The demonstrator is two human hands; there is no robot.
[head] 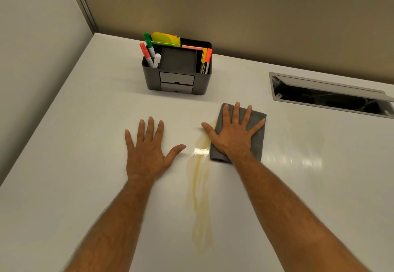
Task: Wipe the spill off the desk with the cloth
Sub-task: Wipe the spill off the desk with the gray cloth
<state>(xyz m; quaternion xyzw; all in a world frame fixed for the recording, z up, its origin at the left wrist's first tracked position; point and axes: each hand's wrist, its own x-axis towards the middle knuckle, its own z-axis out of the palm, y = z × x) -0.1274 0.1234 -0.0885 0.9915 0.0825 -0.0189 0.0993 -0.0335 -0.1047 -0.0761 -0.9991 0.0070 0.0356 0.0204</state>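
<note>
Reaching out over the white desk [64, 186], we see both our forearms enter from the bottom edge, cut off before the elbows. Between them a thin yellowish spill [199, 197] runs as a long streak away from us; its near end fades out and its edges are hard to trace against the glossy top. Our left hand [147, 154] lies flat on bare desk just left of the streak, fingers spread and holding nothing. Our right hand [233, 136] presses palm-down, fingers splayed, on a folded grey cloth [259, 137]; the cloth sits at the right side of the spill's far end, its left edge touching the liquid, and the hand hides most of its middle. A bright glare patch lies on the wet surface beside the cloth's near corner.

Farther back stands a black desk organizer [177, 73] with two small drawers in front, marker pens [149, 52] in its left compartment, more pens on the right, and yellow-green sticky notes [166, 38] behind. To the right, an open cable hatch [330, 94] in the desk runs out of view; its dark inside cannot be made out. A beige partition [234, 16] closes the back.
</note>
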